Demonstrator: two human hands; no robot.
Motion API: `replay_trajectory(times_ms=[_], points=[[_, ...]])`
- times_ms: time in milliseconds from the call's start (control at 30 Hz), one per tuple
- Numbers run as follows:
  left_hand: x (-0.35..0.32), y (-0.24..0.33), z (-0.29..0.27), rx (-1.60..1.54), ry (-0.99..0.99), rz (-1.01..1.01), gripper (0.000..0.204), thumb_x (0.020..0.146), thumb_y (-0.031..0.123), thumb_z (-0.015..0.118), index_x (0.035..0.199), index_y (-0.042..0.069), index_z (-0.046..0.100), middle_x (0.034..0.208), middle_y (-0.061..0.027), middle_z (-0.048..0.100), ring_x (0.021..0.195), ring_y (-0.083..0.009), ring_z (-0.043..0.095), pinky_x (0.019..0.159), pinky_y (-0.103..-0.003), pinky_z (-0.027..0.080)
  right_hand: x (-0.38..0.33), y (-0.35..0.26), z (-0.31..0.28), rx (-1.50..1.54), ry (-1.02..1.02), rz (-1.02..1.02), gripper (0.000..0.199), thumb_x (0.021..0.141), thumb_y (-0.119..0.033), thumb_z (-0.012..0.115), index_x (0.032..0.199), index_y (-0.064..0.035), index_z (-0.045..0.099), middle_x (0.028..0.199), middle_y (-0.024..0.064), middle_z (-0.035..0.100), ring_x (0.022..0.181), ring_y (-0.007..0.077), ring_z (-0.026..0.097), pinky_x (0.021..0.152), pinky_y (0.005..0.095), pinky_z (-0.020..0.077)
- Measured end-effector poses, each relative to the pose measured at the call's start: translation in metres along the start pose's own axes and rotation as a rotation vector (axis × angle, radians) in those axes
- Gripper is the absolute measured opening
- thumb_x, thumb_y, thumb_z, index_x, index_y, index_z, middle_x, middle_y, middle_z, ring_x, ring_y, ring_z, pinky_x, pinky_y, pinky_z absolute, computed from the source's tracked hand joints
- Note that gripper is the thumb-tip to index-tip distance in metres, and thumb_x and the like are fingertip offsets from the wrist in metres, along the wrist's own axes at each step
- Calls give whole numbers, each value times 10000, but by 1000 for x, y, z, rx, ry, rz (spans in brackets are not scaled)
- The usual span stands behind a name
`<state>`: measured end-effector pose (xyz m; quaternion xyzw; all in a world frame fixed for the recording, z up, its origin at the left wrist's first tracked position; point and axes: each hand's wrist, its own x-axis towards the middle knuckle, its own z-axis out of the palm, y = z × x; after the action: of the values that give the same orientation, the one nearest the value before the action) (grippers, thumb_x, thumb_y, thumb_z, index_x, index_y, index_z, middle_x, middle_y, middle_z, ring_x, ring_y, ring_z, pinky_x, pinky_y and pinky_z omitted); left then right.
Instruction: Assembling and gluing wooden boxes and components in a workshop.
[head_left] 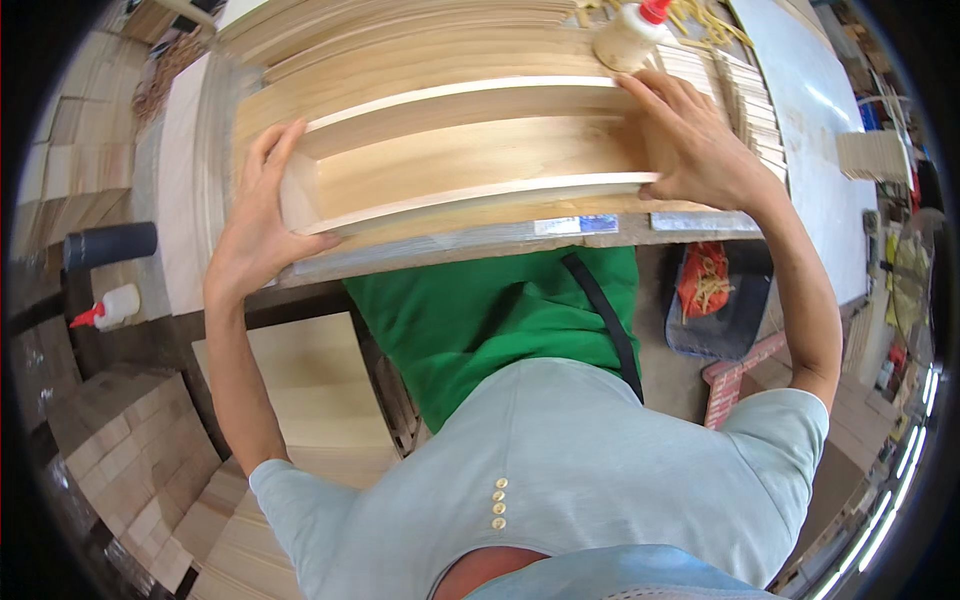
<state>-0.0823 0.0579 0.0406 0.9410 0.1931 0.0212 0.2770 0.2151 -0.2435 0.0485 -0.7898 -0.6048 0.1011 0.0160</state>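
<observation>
A long, shallow box frame of pale wood (pixel 470 190) lies on the workbench in front of me, its long side boards standing on edge. My left hand (pixel 250 220) wraps round its left end, fingers on the far corner and thumb at the near one. At the other end, my right hand (pixel 700 140) spans the width the same way, fingertips on the far board and thumb on the near board. The palms and fingers partly hide both end pieces. Just beyond my right hand stands a white glue bottle with a red cap (pixel 630 38).
Stacked thin wooden boards (pixel 420 40) lie behind the frame, with narrow strips (pixel 750 100) at the right. A second glue bottle (pixel 108 308) and a dark cylinder (pixel 110 245) are at the left. A dark bin (pixel 720 330) sits below the bench edge. Wood blocks (pixel 140 450) are piled lower left.
</observation>
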Motion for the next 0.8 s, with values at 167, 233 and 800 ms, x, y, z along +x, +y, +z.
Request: replay_trajectory(times_ms=[167,233,800], points=[[-4,11,-10,-47,62,51,1078,480,80,806,1445,92,325,1414,-148,313,1327,-319,331,1108,-366,280,-8,3,-8,-29,152,-67,1046,548,-190,789,1454,-102,276,1384,174,374,1283,363,365,1123,438,299],[-2,3,7,-62,30,35,1081,491,91,816,1447,107,312,1410,-146,316,1321,-327,332,1105,-388,295,-5,8,10,17,102,-67,1056,545,-176,785,1461,-109,265,1387,167,364,1289,358,355,1123,440,296],[14,7,12,169,-35,118,1036,489,149,830,1406,158,347,1348,-147,368,1257,-358,328,1076,-461,348,5,4,14,76,129,-58,1037,519,-143,775,1447,-130,311,1364,135,395,1249,338,372,1120,447,298]])
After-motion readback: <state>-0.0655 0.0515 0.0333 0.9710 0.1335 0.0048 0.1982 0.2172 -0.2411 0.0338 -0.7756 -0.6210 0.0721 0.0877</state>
